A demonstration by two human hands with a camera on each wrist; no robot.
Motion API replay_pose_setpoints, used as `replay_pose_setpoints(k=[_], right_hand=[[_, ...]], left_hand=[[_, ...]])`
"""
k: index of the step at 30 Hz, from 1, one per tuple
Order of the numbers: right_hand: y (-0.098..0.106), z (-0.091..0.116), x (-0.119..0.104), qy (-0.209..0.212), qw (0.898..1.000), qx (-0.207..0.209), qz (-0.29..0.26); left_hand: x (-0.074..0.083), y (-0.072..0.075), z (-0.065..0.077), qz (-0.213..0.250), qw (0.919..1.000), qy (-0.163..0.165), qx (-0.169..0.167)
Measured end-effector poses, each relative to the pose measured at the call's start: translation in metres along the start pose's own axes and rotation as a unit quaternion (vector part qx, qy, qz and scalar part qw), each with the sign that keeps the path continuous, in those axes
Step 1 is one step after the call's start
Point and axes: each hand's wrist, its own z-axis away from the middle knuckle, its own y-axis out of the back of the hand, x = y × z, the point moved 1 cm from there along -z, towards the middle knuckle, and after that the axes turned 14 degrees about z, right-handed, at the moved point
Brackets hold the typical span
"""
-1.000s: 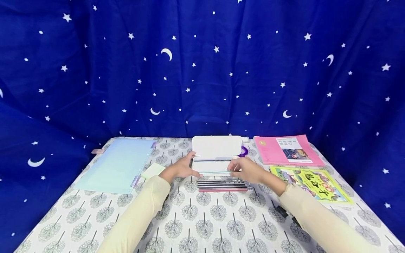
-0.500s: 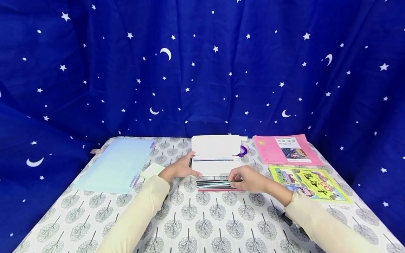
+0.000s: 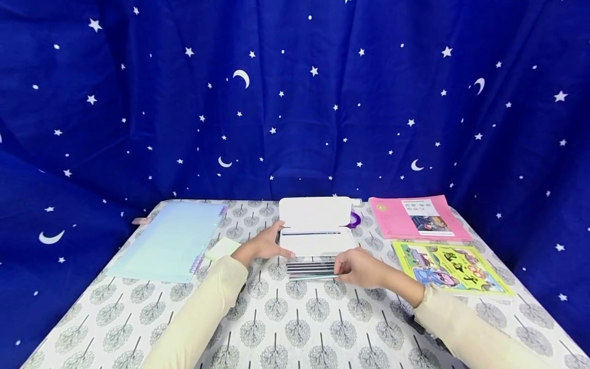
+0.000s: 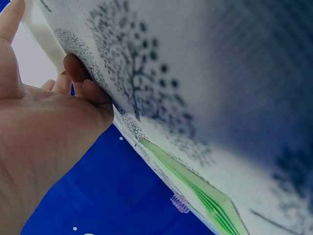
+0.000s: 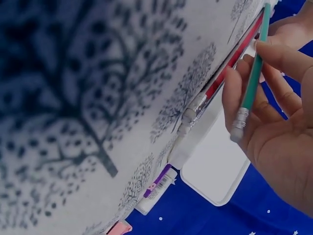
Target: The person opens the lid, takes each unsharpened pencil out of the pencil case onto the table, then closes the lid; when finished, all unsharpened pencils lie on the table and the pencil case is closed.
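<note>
A white pencil case (image 3: 315, 211) lies with its lid raised at the table's far middle; one dark, slim pencil (image 3: 311, 233) is inside along the hinge. My left hand (image 3: 266, 243) holds the case's left end, thumb at the front corner and fingers toward the hinge. In front of the case lies a row of several dark pencils (image 3: 309, 267). With thumb and fingertips, my right hand (image 3: 361, 267) pinches a green pencil (image 5: 254, 81) near its eraser end, along the front of that row. Close beside it is a red pencil (image 5: 242, 49). My palm hides the row's right ends.
Left of the case are a pale green sticky-note pad (image 3: 223, 248) and a light blue spiral notebook (image 3: 170, 241). A purple tape ring (image 3: 354, 220) shows behind the case's right side. A pink book (image 3: 392, 220) and a yellow picture book (image 3: 454, 269) lie at right.
My right hand has carried the green pencil from over the case's front edge toward me, across the row of pencils to its near side. The left hand has stayed on the case.
</note>
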Motion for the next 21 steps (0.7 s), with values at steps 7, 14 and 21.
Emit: replay_pose_setpoints(k=[7, 14, 21], right_hand=[[-0.0009, 0.0009, -0.0009, 0.014, 0.999, 0.004, 0.036], [-0.0014, 0.0020, -0.0001, -0.002, 0.997, -0.002, 0.071], [-0.0007, -0.0028, 0.0021, 0.001, 0.998, -0.003, 0.067]], left_hand=[[-0.0002, -0.0001, -0.0003, -0.003, 1.0000, -0.001, 0.001], [-0.0012, -0.0022, -0.0023, -0.009, 0.9999, -0.005, -0.001], [0.0004, 0.0011, -0.0010, -0.003, 1.0000, -0.004, 0.000]])
